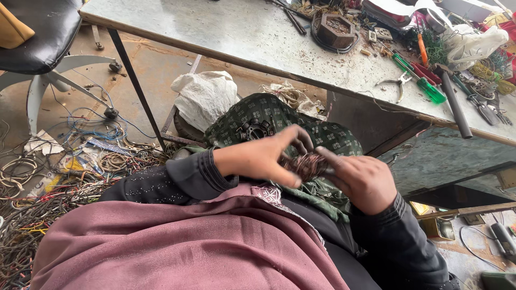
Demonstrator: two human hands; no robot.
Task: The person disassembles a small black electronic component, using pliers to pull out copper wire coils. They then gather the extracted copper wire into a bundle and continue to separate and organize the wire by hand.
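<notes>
Fingers (294, 140) of both hands pinch a copper coil (307, 165) over the lap, below the bench (226, 32). Left hand (263, 158) steadies, right hand (360, 180) grips; best to tease strands loose gently, near the black part (255, 130).

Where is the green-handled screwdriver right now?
In the head view, the green-handled screwdriver lies on the metal table, upper right, between the pliers and a dark rod.

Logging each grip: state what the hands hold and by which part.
Both hands, left hand and right hand, hold one small bundle of reddish copper wire between them, the fingers closed around its opposite ends.
</notes>
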